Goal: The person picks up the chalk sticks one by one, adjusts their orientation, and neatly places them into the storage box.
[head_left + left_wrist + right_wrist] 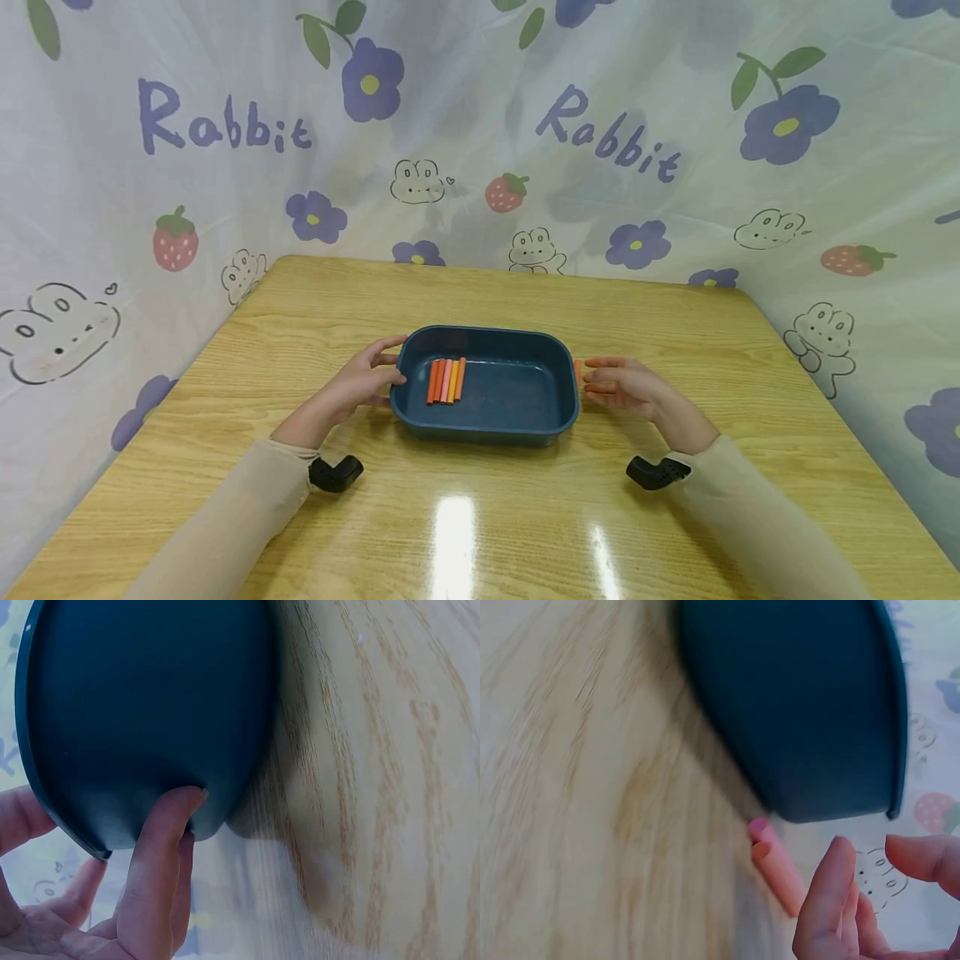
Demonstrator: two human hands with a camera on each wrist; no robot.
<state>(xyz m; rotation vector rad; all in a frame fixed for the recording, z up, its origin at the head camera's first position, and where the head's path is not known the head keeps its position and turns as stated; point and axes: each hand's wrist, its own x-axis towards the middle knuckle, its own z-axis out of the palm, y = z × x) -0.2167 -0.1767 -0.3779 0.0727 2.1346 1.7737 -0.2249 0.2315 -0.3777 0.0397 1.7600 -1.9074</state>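
A dark blue rectangular bin (483, 433) with rounded corners stands upright on the table. Side by side in its left part lie several slim round sticks (446, 382) in red-orange, pink, yellow and orange. My left hand (358, 383) holds the bin's left end, a finger (161, 855) against the outer wall and another digit at the rim. Off the right end, my right hand (626, 387) has its fingers spread, thumb and fingertips apart, with nothing between them. Beside them, close along the bin's outer wall, lie a pink stick (760, 827) and an orange stick (778, 879) on the table.
The wooden table (495, 517) reaches beyond the bin on every side. A white cloth (465, 108) printed with rabbits, flowers and strawberries hangs behind and at both sides. A black device (336, 473) sits at my left wrist, another black device (657, 472) at my right.
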